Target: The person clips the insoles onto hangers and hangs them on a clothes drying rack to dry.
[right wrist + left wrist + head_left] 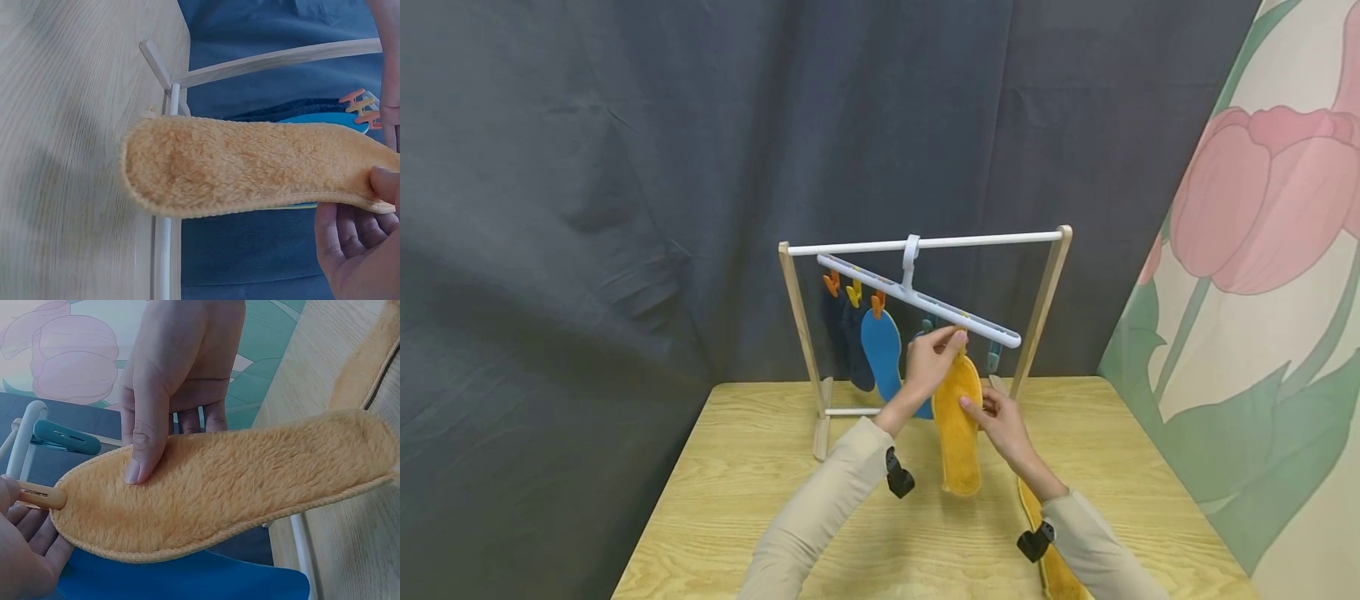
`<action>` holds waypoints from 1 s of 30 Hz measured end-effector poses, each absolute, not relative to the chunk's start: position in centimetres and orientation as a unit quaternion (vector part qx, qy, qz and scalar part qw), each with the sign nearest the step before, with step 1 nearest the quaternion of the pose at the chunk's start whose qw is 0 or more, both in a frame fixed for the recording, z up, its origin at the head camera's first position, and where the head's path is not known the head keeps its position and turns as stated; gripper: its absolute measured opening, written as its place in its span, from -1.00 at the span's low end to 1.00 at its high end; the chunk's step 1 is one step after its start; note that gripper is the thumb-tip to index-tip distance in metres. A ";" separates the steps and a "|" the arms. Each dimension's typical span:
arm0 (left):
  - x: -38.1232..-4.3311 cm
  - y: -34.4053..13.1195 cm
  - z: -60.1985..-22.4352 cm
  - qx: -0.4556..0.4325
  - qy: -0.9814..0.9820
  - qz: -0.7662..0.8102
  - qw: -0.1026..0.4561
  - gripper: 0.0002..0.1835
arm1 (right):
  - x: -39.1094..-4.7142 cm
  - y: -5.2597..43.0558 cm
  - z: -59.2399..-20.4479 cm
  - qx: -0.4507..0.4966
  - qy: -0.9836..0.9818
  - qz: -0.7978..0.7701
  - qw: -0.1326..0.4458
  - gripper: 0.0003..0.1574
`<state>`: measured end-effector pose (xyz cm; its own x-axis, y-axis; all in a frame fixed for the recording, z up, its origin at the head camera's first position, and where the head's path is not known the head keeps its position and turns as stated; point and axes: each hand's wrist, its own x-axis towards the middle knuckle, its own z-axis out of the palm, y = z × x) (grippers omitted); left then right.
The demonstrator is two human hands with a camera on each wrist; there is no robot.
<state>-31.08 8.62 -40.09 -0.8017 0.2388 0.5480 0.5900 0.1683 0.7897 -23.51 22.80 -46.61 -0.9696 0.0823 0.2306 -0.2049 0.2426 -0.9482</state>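
Note:
A fuzzy yellow insole hangs upright below the right part of a pale hanger. My left hand pinches a yellow clothespin at the insole's rounded top end. In the left wrist view the clothespin's tip meets the insole's edge. My right hand grips the insole's side, thumb on its fuzzy face and fingers behind. The insole's lower end hangs free above the table. Behind it hangs a blue insole under an orange clothespin.
The tilted hanger hooks over the white bar of a wooden rack. Dark insoles hang at its left end. A teal clothespin hangs near its right end. Another yellow insole lies on the table, partly under my right forearm.

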 end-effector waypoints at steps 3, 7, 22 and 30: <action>-31.1 8.7 -40.1 -0.268 -0.751 -0.584 0.150 -0.65 | -23.6 22.9 -46.8 0.040 -0.779 0.615 0.115 -0.60; -31.1 8.7 -40.2 -0.263 -0.750 -0.586 0.153 -0.66 | -23.6 23.0 -46.9 0.041 -0.777 0.618 0.114 -0.63; -31.1 8.7 -40.8 -0.272 -0.731 -0.610 0.145 -0.63 | -23.3 23.4 -47.5 0.040 -0.792 0.601 0.102 -0.64; -30.8 8.8 -40.9 -0.265 -0.715 -0.630 0.145 -0.66 | -23.0 23.8 -48.3 0.039 -0.802 0.589 0.089 -0.62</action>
<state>-30.77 8.77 -40.91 -0.8180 0.1961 0.5407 0.5611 0.0654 0.8252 -22.95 23.82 -48.25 -0.9809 0.0422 0.1898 -0.1684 0.3035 -0.9378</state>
